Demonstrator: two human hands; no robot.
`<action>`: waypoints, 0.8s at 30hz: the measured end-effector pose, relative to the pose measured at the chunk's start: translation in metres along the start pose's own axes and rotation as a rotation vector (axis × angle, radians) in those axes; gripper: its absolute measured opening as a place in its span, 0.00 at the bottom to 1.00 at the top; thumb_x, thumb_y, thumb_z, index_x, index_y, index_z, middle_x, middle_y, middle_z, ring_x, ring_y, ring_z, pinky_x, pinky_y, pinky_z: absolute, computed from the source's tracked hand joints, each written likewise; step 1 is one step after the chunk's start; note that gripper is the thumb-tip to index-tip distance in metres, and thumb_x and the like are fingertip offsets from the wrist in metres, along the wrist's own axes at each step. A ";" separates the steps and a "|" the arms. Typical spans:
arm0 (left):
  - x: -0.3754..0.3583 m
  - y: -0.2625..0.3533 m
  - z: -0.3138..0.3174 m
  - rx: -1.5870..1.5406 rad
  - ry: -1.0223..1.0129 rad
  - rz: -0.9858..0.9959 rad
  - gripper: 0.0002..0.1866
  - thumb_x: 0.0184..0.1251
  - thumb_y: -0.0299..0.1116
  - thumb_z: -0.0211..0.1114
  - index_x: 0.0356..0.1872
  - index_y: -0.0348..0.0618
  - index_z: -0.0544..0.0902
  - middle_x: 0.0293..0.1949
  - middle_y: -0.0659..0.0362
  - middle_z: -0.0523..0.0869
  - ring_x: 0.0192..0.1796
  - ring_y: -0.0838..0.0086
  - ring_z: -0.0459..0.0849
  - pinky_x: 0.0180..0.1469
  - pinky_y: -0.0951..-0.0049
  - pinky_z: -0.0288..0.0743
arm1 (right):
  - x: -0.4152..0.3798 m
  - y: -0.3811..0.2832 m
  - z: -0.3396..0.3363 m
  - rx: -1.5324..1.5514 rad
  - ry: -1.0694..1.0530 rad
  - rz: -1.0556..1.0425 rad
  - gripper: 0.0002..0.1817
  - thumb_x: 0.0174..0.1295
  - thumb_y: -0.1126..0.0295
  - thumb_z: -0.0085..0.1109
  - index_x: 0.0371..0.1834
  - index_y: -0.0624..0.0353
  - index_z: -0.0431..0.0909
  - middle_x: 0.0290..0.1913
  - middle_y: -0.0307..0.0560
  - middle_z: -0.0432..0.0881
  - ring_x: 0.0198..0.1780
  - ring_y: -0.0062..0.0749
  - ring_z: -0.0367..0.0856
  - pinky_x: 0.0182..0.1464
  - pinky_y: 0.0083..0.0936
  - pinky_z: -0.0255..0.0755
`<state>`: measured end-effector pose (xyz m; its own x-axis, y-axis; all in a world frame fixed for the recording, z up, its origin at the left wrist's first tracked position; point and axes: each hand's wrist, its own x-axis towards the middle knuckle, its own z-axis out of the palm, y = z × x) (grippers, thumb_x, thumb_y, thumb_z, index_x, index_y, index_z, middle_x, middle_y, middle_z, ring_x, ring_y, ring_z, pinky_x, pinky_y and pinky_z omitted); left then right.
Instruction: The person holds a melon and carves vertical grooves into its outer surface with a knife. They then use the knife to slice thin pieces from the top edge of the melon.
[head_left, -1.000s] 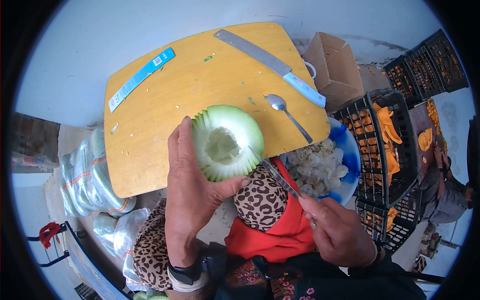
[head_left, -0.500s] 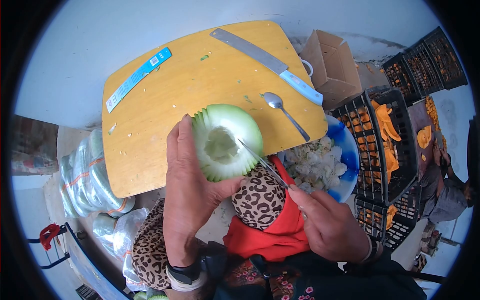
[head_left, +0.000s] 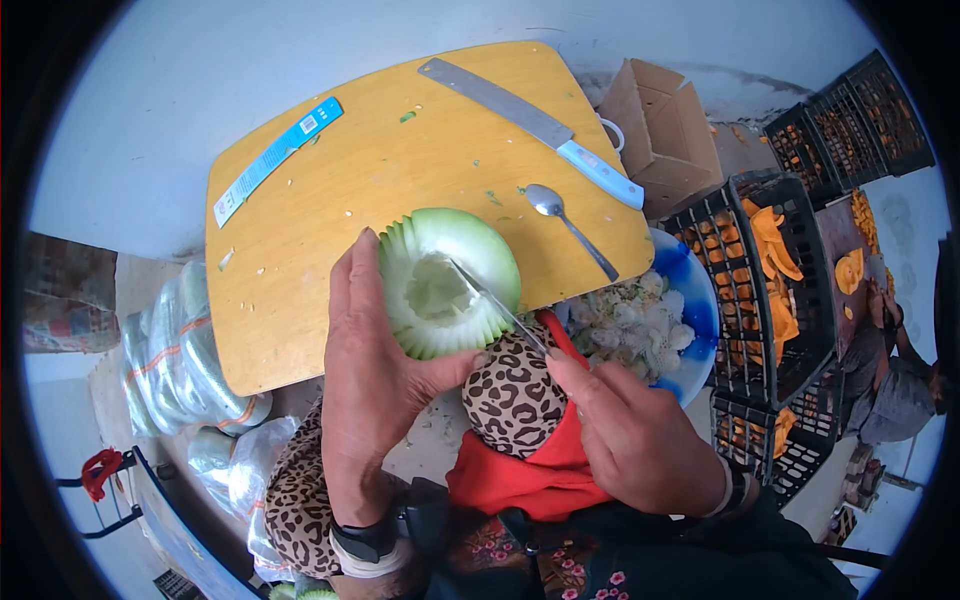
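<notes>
A hollowed piece of pale green melon, seemingly winter melon (head_left: pixel 478 245), is tilted with its open cavity facing me at the table's near edge. Narrow cuts run along its left and lower rim. My left hand (head_left: pixel 370 370) grips it from the left, with the thumb below. A slim knife (head_left: pixel 497 304) is held in my closed right hand (head_left: pixel 645 435). Its blade lies across the right side of the flesh, and the tip reaches the edge of the cavity. My left fingertips are partly hidden behind the melon.
On the yellow table (head_left: pixel 300 290) lie a cleaver (head_left: pixel 500 105), a spoon (head_left: pixel 560 215) and a blue packaging strip (head_left: pixel 280 160). A blue-and-white basin (head_left: pixel 702 350) holds pale pulp. Black crates (head_left: pixel 770 390) with orange pieces stand right, near a cardboard box (head_left: pixel 655 130) and another person (head_left: pixel 890 390).
My right hand has moved left and slightly up with the knife, bringing its tip from the flesh to the cavity's edge. The melon and my left hand have shifted slightly left.
</notes>
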<state>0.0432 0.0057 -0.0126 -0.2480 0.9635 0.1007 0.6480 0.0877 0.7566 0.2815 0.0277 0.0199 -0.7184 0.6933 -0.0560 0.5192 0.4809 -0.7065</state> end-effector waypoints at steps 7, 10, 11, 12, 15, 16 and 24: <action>-0.001 -0.008 0.002 -0.135 0.005 -0.029 0.63 0.32 0.31 0.88 0.74 0.27 0.59 0.66 0.45 0.70 0.67 0.53 0.75 0.70 0.62 0.73 | -0.024 0.005 -0.004 -0.012 -0.057 0.018 0.30 0.59 0.86 0.56 0.68 0.69 0.70 0.43 0.59 0.79 0.37 0.52 0.83 0.35 0.38 0.78; -0.001 -0.007 0.002 -0.123 -0.008 -0.023 0.63 0.32 0.30 0.88 0.74 0.28 0.59 0.66 0.45 0.70 0.67 0.54 0.75 0.71 0.62 0.72 | -0.029 0.005 -0.005 -0.019 -0.048 0.019 0.30 0.59 0.86 0.56 0.69 0.67 0.71 0.44 0.58 0.80 0.36 0.51 0.83 0.35 0.38 0.77; -0.001 -0.006 0.001 -0.105 -0.015 -0.025 0.63 0.31 0.30 0.88 0.74 0.28 0.58 0.66 0.45 0.70 0.67 0.54 0.75 0.71 0.62 0.72 | -0.030 0.005 -0.006 -0.013 -0.047 0.032 0.30 0.58 0.86 0.56 0.68 0.66 0.71 0.43 0.58 0.80 0.35 0.51 0.83 0.35 0.38 0.77; -0.002 -0.007 0.000 -0.088 -0.021 -0.029 0.63 0.31 0.30 0.88 0.74 0.28 0.58 0.66 0.46 0.70 0.68 0.54 0.75 0.71 0.62 0.71 | -0.032 0.004 -0.008 -0.008 -0.047 0.045 0.30 0.58 0.86 0.56 0.68 0.65 0.72 0.42 0.58 0.80 0.35 0.51 0.83 0.34 0.38 0.77; -0.001 -0.015 0.000 -0.154 -0.011 -0.035 0.64 0.31 0.31 0.88 0.74 0.29 0.58 0.66 0.46 0.70 0.69 0.54 0.73 0.72 0.62 0.70 | -0.040 0.004 -0.022 -0.024 -0.073 0.078 0.29 0.58 0.86 0.55 0.66 0.63 0.74 0.39 0.57 0.80 0.32 0.51 0.83 0.34 0.37 0.77; -0.001 -0.017 -0.002 -0.162 -0.016 -0.044 0.64 0.31 0.31 0.88 0.74 0.29 0.58 0.66 0.46 0.70 0.69 0.54 0.73 0.72 0.62 0.70 | -0.041 0.005 -0.026 -0.035 -0.085 0.089 0.29 0.58 0.86 0.55 0.66 0.63 0.74 0.38 0.57 0.81 0.32 0.51 0.83 0.33 0.37 0.77; 0.002 -0.019 -0.008 -0.092 -0.057 -0.022 0.66 0.34 0.40 0.89 0.75 0.28 0.56 0.69 0.46 0.64 0.70 0.55 0.72 0.72 0.61 0.70 | -0.023 0.012 -0.009 0.117 0.130 -0.042 0.29 0.57 0.88 0.56 0.66 0.66 0.74 0.37 0.55 0.80 0.33 0.45 0.83 0.35 0.34 0.78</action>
<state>0.0248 0.0037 -0.0212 -0.2182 0.9747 0.0486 0.5731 0.0876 0.8148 0.3084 0.0228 0.0191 -0.6681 0.7415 0.0615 0.4273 0.4501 -0.7841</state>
